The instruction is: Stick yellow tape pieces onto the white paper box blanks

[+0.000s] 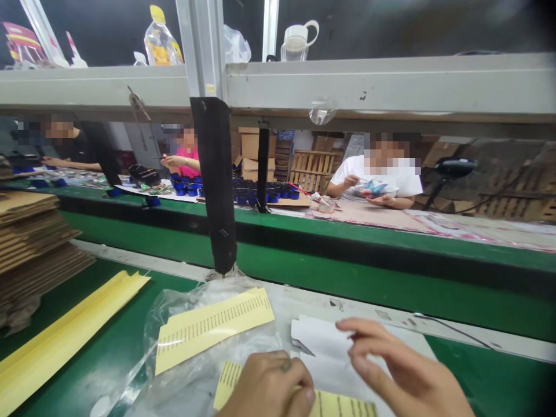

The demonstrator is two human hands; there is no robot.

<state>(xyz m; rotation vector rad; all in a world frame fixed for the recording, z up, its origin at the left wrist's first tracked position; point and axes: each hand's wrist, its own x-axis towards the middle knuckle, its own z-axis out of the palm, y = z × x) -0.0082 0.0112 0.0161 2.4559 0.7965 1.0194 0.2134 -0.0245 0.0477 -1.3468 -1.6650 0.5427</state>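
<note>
At the bottom edge, my left hand point(271, 385) is closed with curled fingers on a yellow sheet point(339, 402) printed with rows of short dark marks, like a label strip. Part of that sheet is hidden under the hand. My right hand point(402, 368) hovers to its right with fingers apart, holding nothing visible. Beneath its fingertips lie white papers point(319, 341), one corner lifted. A second yellow printed sheet point(212, 327) rests on a clear plastic bag point(174, 307) to the left.
A long folded yellow paper point(69, 341) and stacked cardboard point(35, 231) are at left. A black-wrapped post point(215, 185) rises ahead, supporting a shelf point(369, 87) with bottles. Across the green belt point(347, 272), several people sit at work near blue parts point(189, 186).
</note>
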